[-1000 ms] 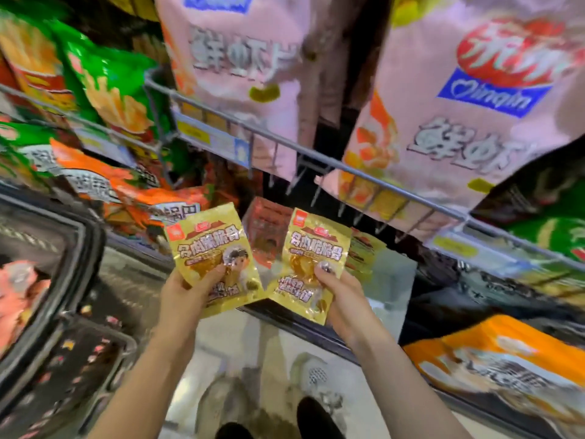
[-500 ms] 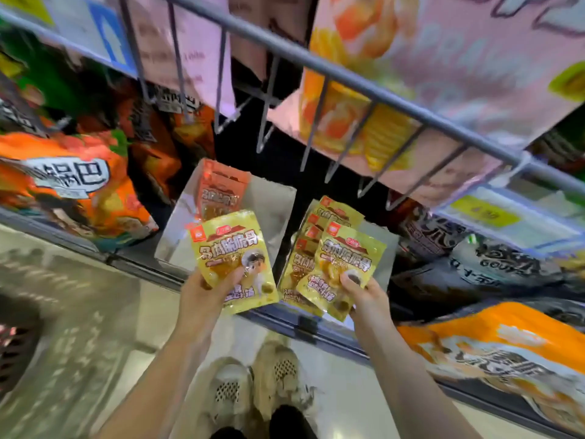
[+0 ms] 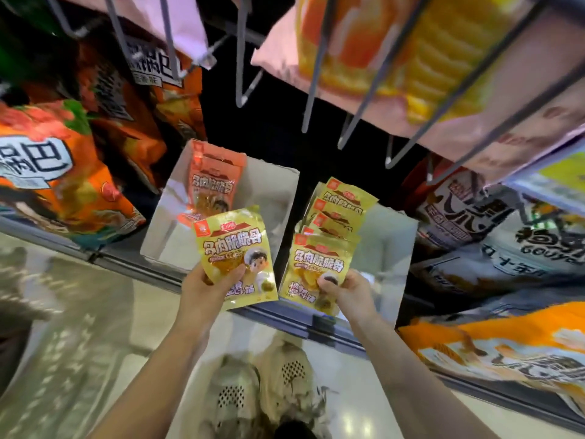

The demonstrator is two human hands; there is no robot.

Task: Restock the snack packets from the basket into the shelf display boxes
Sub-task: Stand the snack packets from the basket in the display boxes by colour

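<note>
The right hand [image 3: 349, 291] pinches a yellow packet [image 3: 319, 267] at the front of the right display box [image 3: 391, 248] (already holding matching yellow ones); slide it in upright, label forward. The left hand [image 3: 205, 289] grips another yellow packet [image 3: 235, 251] before the orange-packet box [image 3: 269, 198], so it likely belongs right too.

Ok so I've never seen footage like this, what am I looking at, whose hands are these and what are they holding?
This is filmed from a camera on a person's head, looking down at a shop shelf; their shoes show at the bottom. The left hand holds one yellow snack packet. The right hand pinches another yellow packet in front of a display box already holding a row of the same yellow packets. Beside it, another box holds orange packets. Bigger snack bags surround them.
</note>
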